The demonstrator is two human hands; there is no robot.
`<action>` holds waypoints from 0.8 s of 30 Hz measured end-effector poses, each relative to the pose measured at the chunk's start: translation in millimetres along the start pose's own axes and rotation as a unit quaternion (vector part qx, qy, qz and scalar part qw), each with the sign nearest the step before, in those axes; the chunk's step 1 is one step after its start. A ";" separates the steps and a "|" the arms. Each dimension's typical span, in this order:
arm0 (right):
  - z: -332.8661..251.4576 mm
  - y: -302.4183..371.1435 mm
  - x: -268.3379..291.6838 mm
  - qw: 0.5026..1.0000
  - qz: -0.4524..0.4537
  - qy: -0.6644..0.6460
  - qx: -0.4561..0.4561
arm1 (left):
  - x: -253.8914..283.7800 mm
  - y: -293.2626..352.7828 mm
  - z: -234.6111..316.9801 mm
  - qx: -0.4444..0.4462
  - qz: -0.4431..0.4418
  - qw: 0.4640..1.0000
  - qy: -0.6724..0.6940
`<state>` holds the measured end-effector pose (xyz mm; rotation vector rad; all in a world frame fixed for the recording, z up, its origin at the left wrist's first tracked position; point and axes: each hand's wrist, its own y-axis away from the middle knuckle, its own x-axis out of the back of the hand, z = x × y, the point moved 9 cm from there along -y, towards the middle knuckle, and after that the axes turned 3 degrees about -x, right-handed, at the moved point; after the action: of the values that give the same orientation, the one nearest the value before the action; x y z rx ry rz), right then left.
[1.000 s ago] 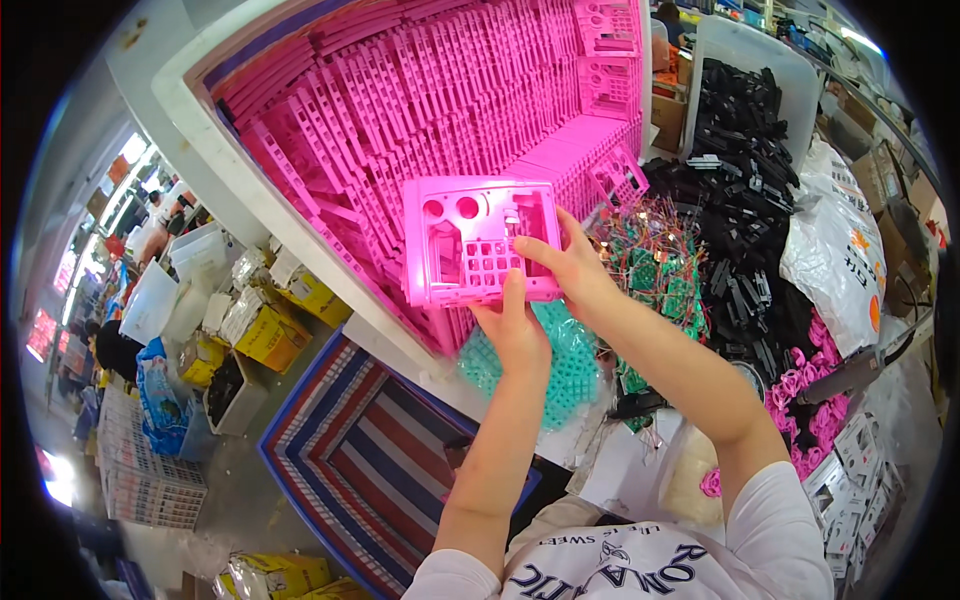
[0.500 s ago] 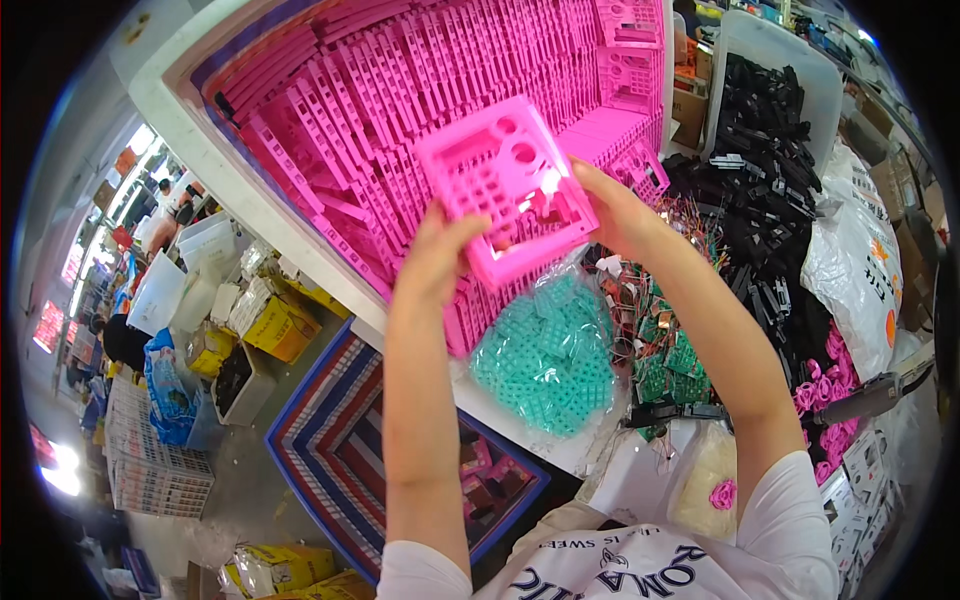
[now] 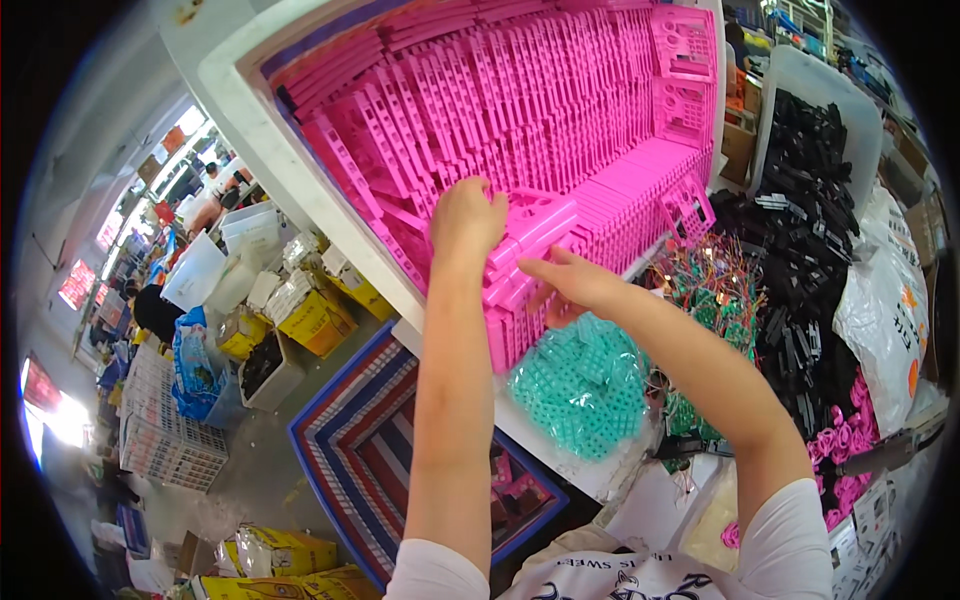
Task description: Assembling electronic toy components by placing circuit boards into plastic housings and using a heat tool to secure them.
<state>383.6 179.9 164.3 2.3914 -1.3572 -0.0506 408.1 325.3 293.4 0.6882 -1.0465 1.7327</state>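
On my remote feed I see a clear bag (image 3: 582,448) of teal lattice pieces (image 3: 590,375) beside tangled wires (image 3: 720,280), a bin (image 3: 835,75) of black parts (image 3: 808,150) and a white sack (image 3: 880,315) at right, yellow boxes (image 3: 315,325) and a blue bag (image 3: 194,370) at left.

I'm in an assembly workshop: rows of identical pink casings (image 3: 560,110) at upper centre, wired circuit boards (image 3: 715,285) right of centre, heaped black parts (image 3: 800,150) at upper right, yellow cartons (image 3: 315,322) at left.

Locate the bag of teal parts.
In the head view, the bag of teal parts lies right of centre, below the right hand, between pink frames at its upper left and tangled wires at its upper right.
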 end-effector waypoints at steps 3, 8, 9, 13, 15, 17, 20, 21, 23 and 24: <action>-30.0 -0.6 30.3 0.976 0.016 0.214 0.026 | 57.9 39.9 9.0 -0.096 0.326 0.939 0.054; -163.1 -19.1 70.4 0.896 0.163 0.292 0.293 | 81.7 22.9 -43.7 0.017 0.520 0.853 0.052; -186.9 -26.5 79.6 0.859 0.230 0.271 0.369 | 78.2 10.3 -53.4 0.055 0.522 0.849 0.064; -241.1 -74.0 83.7 0.833 0.310 0.221 0.402 | 75.5 -22.3 -63.7 0.067 0.518 0.844 0.121; -250.1 -84.6 80.3 0.840 0.331 0.229 0.363 | 74.5 -29.5 -66.6 0.095 0.501 0.854 0.100; -245.5 -91.4 79.8 0.851 0.361 0.209 0.320 | 75.9 -25.3 -65.4 0.133 0.475 0.866 0.086; -249.1 -86.4 74.6 0.846 0.373 0.226 0.307 | 81.4 -21.4 -63.9 0.133 0.496 0.853 0.090; -251.4 -82.2 71.6 0.838 0.383 0.237 0.307 | 81.7 -21.2 -68.0 0.134 0.502 0.849 0.092; -253.5 -82.5 69.2 0.841 0.374 0.227 0.318 | 79.3 -21.6 -73.0 0.136 0.512 0.842 0.102; -254.0 -83.4 66.5 0.843 0.369 0.222 0.322 | 78.3 -23.1 -75.0 0.119 0.508 0.845 0.117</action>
<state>542.8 242.4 380.3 1.9047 -2.1488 1.2598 400.8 429.9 329.4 -0.0179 -1.1045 2.8081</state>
